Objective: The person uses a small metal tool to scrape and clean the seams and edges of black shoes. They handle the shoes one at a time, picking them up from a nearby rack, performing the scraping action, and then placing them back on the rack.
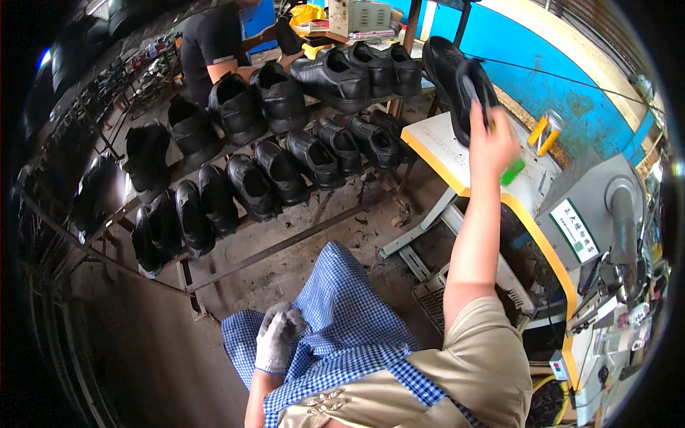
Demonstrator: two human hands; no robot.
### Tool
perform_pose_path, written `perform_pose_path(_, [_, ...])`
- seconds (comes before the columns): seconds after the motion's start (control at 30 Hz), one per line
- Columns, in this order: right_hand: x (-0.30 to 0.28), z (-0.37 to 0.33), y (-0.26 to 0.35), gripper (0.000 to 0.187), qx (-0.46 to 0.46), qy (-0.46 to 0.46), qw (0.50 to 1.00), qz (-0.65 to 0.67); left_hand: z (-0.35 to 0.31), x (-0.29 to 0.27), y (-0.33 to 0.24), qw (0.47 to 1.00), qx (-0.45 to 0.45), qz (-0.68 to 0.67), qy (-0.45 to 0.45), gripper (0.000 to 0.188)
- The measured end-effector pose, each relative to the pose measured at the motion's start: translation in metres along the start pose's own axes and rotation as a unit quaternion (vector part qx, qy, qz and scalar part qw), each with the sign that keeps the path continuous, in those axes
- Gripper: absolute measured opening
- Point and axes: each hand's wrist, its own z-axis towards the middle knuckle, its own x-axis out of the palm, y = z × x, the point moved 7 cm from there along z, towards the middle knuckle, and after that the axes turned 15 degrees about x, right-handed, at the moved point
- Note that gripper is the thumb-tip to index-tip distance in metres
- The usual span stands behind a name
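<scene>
My right arm reaches out over the small worktable (437, 135), and my bare right hand (496, 146) is closed on a black shoe (448, 75). The shoe is lifted and tilted, its opening toward my fingers. Motion smears the hand and the near part of the shoe. A bright green thing (512, 171) shows at the edge of that hand; whether I hold it or it lies on the table, I cannot tell. My left hand (278, 337), in a whitish-grey knit glove, rests by my blue checked apron (342, 299) with its fingers curled in. Anything inside them is hidden.
A two-tier metal rack (235, 264) of black shoes (282, 96) stands ahead and left. Behind it a person (217, 43) in dark clothing handles a dark shoe. A yellow can (546, 132) stands on the worktable. To the right is a grey machine (581, 207) with a pipe.
</scene>
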Motion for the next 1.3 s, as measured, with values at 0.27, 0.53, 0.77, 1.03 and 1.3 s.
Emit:
perform_pose_path(0.27, [-0.100,-0.175,0.047,0.037,0.076,0.279,0.914,0.286,0.026,0.043,-0.067,0.983,0.158,-0.092,0.024,0.064])
perform_pose_path(0.53, [-0.107,-0.332,0.138,0.025,-0.006,0.758,0.524,0.389,0.009,-0.044,-0.145,0.917,0.349,0.087,-0.170,0.061])
perform_pose_path(0.77, [-0.075,-0.258,0.220,0.035,-0.128,0.623,0.600,0.485,-0.022,-0.006,-0.162,0.933,0.273,0.233,0.024,0.068])
perform_pose_path(1.03, [-0.080,-0.241,0.269,0.038,-0.287,0.611,0.552,0.490,-0.036,0.025,-0.146,0.946,0.176,0.251,0.108,0.069])
perform_pose_path(1.3, [-0.101,-0.236,0.280,0.005,-0.492,0.678,0.459,0.296,-0.037,0.043,-0.125,0.926,0.127,0.304,0.186,0.069])
